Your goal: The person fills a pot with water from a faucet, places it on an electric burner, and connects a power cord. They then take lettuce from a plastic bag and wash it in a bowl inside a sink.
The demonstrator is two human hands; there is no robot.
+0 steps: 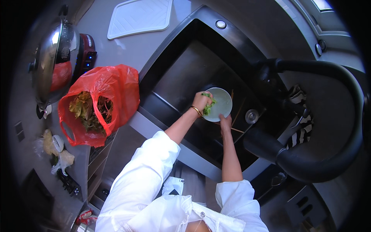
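Over the dark sink (170, 73), my right hand (225, 123) grips the near rim of a pale round bowl (223, 101), which looks tilted. My left hand (201, 101), with a gold bangle at the wrist, is closed around chopped green vegetable pieces (209, 105) at the bowl's left side. Some green bits show between and below its fingers. A few thin sticks like chopsticks (238, 130) lie in the sink beneath the bowl, partly hidden by it and by my right hand.
A black faucet (328, 65) arches over the sink's right side, near a round metal drain (252, 116). To the left stand a red plastic bag (125, 83) of leafy greens and a lidded pot (48, 58). A white board (141, 17) lies behind.
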